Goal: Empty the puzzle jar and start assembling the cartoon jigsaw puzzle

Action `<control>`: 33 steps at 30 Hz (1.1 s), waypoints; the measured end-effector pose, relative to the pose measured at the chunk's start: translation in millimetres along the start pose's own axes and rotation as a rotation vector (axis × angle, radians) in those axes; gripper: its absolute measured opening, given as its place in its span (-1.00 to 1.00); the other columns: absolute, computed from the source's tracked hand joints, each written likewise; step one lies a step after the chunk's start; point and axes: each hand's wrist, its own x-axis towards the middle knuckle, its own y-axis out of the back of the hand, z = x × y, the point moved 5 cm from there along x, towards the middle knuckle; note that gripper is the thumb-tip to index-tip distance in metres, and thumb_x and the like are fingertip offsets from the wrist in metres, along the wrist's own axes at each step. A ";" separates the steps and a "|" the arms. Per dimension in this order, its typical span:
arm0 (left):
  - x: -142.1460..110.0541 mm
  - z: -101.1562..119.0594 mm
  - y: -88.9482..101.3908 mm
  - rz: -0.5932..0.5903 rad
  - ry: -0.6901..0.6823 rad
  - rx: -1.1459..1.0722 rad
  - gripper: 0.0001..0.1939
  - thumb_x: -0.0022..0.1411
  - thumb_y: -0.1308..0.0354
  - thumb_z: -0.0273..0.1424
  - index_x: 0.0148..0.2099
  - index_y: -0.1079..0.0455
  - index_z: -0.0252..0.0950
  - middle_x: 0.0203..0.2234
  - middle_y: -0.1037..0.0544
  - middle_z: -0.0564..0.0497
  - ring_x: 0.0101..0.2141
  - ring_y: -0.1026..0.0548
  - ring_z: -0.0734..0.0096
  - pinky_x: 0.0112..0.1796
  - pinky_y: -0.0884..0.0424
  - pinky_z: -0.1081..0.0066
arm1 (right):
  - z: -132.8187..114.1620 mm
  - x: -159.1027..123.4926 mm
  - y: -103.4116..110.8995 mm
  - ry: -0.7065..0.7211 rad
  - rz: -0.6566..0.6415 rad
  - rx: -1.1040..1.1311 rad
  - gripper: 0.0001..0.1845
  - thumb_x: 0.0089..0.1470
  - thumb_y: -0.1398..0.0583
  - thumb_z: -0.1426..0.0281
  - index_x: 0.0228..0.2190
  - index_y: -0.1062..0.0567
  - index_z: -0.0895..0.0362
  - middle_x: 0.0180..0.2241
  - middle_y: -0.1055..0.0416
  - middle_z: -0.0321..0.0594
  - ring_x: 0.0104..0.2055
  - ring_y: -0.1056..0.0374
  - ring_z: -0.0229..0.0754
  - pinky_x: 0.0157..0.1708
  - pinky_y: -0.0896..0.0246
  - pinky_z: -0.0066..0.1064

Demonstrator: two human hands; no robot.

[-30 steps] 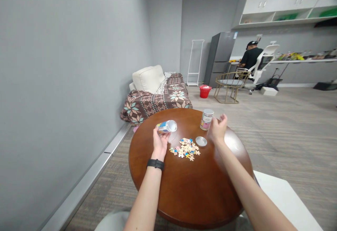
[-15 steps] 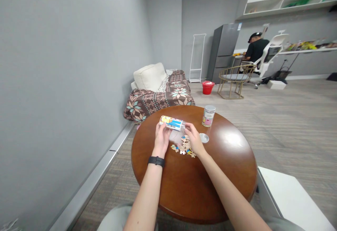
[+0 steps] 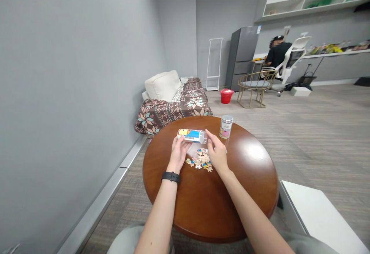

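A clear plastic jar (image 3: 192, 135) with a colourful printed label lies on its side in the air above the table, its mouth to the right. My left hand (image 3: 178, 150) wraps round its base end from below, a dark band on the wrist. At the mouth, the thumb and fingertips of my right hand (image 3: 217, 153) are against the rim. Beneath lies a loose heap of jigsaw pieces (image 3: 199, 162), several with plain backs up. A pale sheet (image 3: 193, 150) is partly hidden behind them. My right hand mostly covers a round metal lid behind it.
A closed printed canister (image 3: 226, 127) stands near the far right of the round brown table (image 3: 231, 211). Beyond are a cloth-covered sofa (image 3: 173, 109), a red bucket (image 3: 226, 96) and a wire-frame chair (image 3: 254, 88). A person (image 3: 279, 53) sits farther back. A white cabinet (image 3: 320, 211) stands at right.
The jar has turned slightly and shows more of its mouth. My right hand has shifted right along the rim, covering most of the lid. The view has moved a little.
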 end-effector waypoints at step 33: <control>-4.5 -9.9 -5.8 0.013 0.270 0.123 -0.64 0.20 -0.17 -0.09 -0.28 -0.27 -0.31 -0.65 -0.42 0.11 -0.71 -0.35 0.58 -0.65 -0.30 0.59 | -26.9 0.4 2.7 0.299 -0.080 -0.080 -0.68 0.19 -0.05 0.50 -0.14 -0.54 0.05 0.02 -0.32 -0.04 0.02 -0.35 -0.02 -0.04 -0.37 -0.09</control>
